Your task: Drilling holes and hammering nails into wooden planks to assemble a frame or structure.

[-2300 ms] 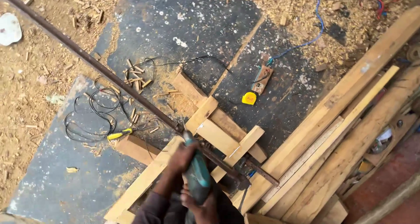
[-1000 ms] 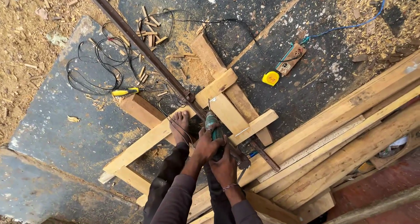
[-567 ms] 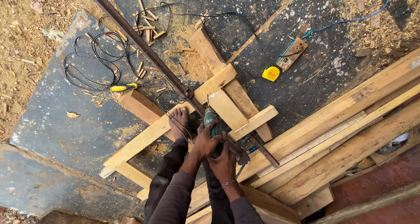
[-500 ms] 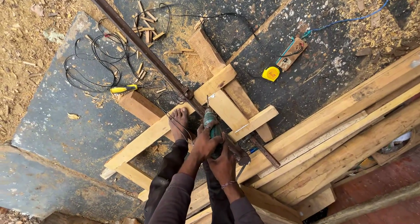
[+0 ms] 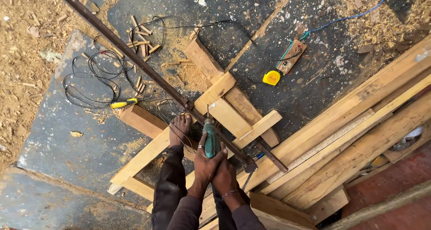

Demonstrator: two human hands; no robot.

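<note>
Green power tool (image 5: 211, 139) gripped by both the left hand (image 5: 205, 160) and right hand (image 5: 225, 174), pressed down onto the metal bar (image 5: 148, 73); steady downward pressure seems needed next.

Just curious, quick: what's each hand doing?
Left hand: closed on the green power drill.
Right hand: closed on the same drill.
</note>
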